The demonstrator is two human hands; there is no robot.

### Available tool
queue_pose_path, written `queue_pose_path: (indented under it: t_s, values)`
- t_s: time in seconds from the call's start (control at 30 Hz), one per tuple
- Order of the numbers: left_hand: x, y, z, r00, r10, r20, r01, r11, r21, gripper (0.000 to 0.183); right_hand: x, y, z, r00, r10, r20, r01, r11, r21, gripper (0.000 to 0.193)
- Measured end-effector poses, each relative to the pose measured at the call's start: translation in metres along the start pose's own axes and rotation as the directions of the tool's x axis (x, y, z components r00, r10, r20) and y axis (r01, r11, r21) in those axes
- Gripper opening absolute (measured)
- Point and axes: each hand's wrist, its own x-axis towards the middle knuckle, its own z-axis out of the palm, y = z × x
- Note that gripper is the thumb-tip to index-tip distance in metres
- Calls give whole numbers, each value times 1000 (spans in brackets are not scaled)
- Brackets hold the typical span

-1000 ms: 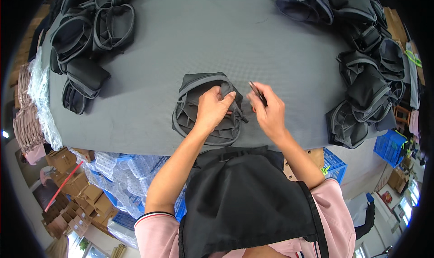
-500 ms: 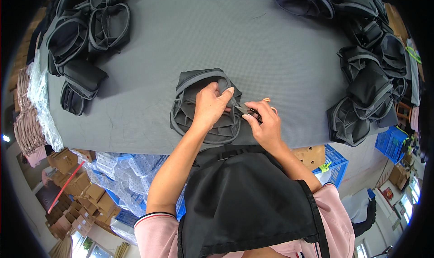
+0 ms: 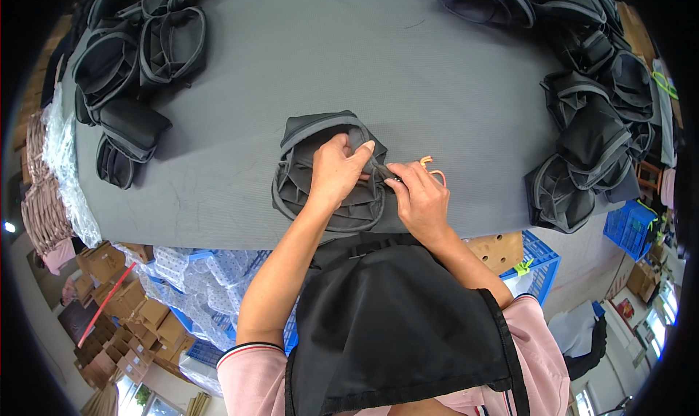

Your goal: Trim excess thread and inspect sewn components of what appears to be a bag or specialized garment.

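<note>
A black fabric pouch with grey trim (image 3: 291, 135) lies open-side up at the front of the grey table, with folded dividers inside. My left hand (image 3: 336, 170) reaches into it and pinches its right rim between thumb and fingers. Just right of that rim, my right hand (image 3: 422, 197) is closed around small thread snips (image 3: 384, 172). Their dark blades point left and meet the pouch's edge; my fingers hide most of the handles. An orange loop (image 3: 439, 175) sticks out beyond my right fingers.
Several similar black pouches are heaped at the table's left (image 3: 109, 66) and right (image 3: 590, 139). Below the front edge stand a blue crate (image 3: 542, 263) and patterned clear wrapping (image 3: 211, 285). Cardboard boxes (image 3: 149, 314) are stacked at lower left.
The snips have turned in my right hand, and their blades show less than before. My fingers have closed further over them. My left hand keeps its pinch on the rim.
</note>
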Motion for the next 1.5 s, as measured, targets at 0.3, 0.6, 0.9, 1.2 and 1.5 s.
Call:
queue_pose_path:
  t_s: [0.3,0.6,0.9,1.2,1.5]
  values:
    - [-17,26,-14,994,73,87,-110,809,578,51,6,6,9,854,450,261,-515,655,553,23]
    - [-42,2,-8,862,443,247,-393,275,877,26,23,12,26,809,457,371,-588,605,536,18]
    - [-5,45,-17,867,195,459,-498,306,811,22,47,25,25,789,458,410,-608,481,632,16]
    - [17,33,-3,904,162,395,-427,351,833,25,21,35,16,848,503,166,-497,645,581,17]
    - [26,36,-4,908,179,379,-419,421,804,30,23,16,-27,971,-60,231,100,981,-167,24]
